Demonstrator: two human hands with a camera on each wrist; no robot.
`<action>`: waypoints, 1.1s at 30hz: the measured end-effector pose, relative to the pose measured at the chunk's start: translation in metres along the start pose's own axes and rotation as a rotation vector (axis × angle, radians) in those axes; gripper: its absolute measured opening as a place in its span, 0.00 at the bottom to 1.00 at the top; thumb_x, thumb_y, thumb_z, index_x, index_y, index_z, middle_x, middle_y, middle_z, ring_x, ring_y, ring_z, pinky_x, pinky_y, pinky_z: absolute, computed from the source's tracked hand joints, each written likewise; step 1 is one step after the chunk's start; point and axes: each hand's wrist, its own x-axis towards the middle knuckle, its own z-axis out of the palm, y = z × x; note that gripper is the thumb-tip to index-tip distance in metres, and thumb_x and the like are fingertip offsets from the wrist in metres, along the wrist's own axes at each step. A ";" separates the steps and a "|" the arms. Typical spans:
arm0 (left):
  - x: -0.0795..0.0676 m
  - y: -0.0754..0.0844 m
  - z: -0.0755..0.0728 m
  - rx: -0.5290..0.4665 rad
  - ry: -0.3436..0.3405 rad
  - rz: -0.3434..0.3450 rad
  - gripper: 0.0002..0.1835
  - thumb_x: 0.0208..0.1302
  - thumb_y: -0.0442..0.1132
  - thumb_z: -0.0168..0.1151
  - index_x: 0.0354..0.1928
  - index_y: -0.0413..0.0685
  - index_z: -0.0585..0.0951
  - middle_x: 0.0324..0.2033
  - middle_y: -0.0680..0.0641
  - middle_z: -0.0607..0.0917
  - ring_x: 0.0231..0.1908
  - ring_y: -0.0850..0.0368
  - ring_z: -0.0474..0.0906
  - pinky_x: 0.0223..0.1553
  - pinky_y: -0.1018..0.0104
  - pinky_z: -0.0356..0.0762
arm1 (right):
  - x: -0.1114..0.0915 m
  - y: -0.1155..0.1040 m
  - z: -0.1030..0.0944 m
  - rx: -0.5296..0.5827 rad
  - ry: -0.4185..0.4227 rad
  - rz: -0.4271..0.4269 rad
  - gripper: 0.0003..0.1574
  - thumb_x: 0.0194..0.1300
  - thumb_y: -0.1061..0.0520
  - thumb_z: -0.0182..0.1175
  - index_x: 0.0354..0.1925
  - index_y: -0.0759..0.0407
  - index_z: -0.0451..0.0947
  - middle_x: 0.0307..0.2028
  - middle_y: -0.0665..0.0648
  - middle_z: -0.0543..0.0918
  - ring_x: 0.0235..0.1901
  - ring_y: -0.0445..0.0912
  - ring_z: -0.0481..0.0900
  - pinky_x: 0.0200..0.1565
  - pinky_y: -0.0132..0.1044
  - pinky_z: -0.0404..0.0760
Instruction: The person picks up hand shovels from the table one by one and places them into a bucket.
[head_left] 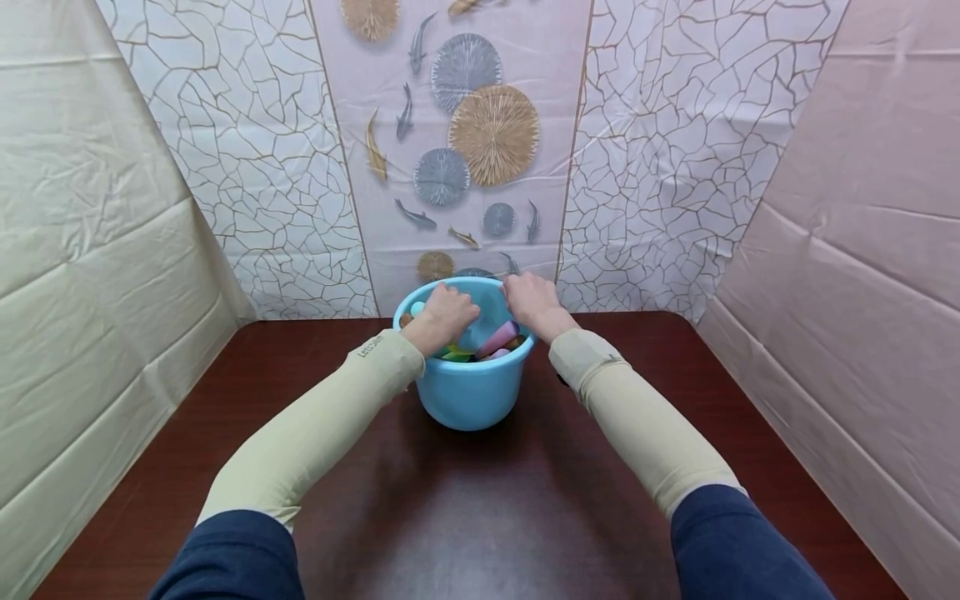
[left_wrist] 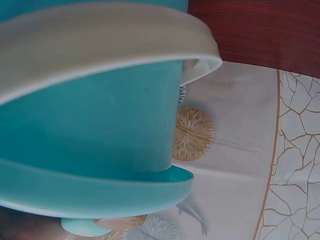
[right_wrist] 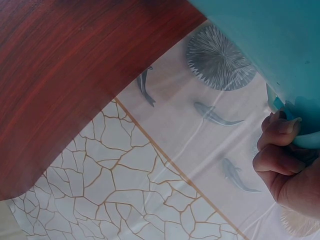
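A light blue bucket (head_left: 468, 400) stands on the table, holding several colourful objects, among them a pink-purple cylinder-like piece (head_left: 497, 339) and a green and yellow piece (head_left: 456, 353). My left hand (head_left: 444, 318) is over the bucket's left side, inside the rim, fingers bent; what lies under them is hidden. In the left wrist view that hand is mostly behind the bucket's rim (left_wrist: 100, 197). At the right far edge my right hand (head_left: 534, 302) grips the rim, and the right wrist view shows its curled fingers (right_wrist: 280, 160) there.
The dark red-brown table (head_left: 315, 450) extends around the bucket. Behind it hangs a patterned cloth (head_left: 645, 208), with pale cloth walls (head_left: 847, 275) at both sides. A whitish curved band (left_wrist: 125, 35) crosses the bucket's outside in the left wrist view.
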 end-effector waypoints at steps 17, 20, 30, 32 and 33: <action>-0.012 -0.014 -0.010 -0.134 0.141 -0.082 0.21 0.69 0.54 0.54 0.53 0.48 0.81 0.52 0.43 0.82 0.55 0.46 0.75 0.59 0.49 0.69 | 0.003 -0.001 0.002 -0.005 0.001 -0.007 0.23 0.76 0.53 0.44 0.22 0.54 0.69 0.21 0.54 0.73 0.25 0.48 0.76 0.28 0.45 0.78; -0.015 -0.024 -0.012 -0.224 0.177 -0.141 0.24 0.71 0.57 0.49 0.55 0.49 0.79 0.55 0.43 0.80 0.59 0.46 0.72 0.61 0.48 0.67 | 0.004 -0.001 0.002 -0.006 0.002 -0.012 0.23 0.76 0.53 0.44 0.21 0.55 0.67 0.20 0.54 0.70 0.24 0.48 0.74 0.27 0.44 0.76; -0.028 -0.057 0.002 -0.584 0.301 -0.389 0.29 0.75 0.59 0.34 0.59 0.49 0.75 0.59 0.41 0.76 0.63 0.42 0.67 0.62 0.42 0.62 | 0.000 0.008 0.003 0.027 0.033 -0.012 0.24 0.74 0.53 0.44 0.19 0.53 0.64 0.18 0.53 0.67 0.24 0.49 0.73 0.27 0.43 0.73; -0.031 -0.063 0.006 -0.614 0.317 -0.437 0.30 0.75 0.59 0.32 0.61 0.49 0.74 0.59 0.39 0.76 0.63 0.41 0.66 0.62 0.40 0.62 | -0.002 0.011 0.002 0.056 0.041 0.013 0.24 0.75 0.51 0.44 0.19 0.53 0.65 0.19 0.54 0.69 0.25 0.50 0.74 0.29 0.45 0.74; -0.032 -0.065 0.008 -0.626 0.319 -0.458 0.30 0.75 0.59 0.32 0.61 0.48 0.73 0.60 0.39 0.75 0.63 0.40 0.65 0.62 0.40 0.62 | -0.002 0.012 0.001 0.077 0.043 0.030 0.25 0.75 0.49 0.43 0.20 0.53 0.66 0.20 0.54 0.69 0.25 0.50 0.74 0.30 0.45 0.73</action>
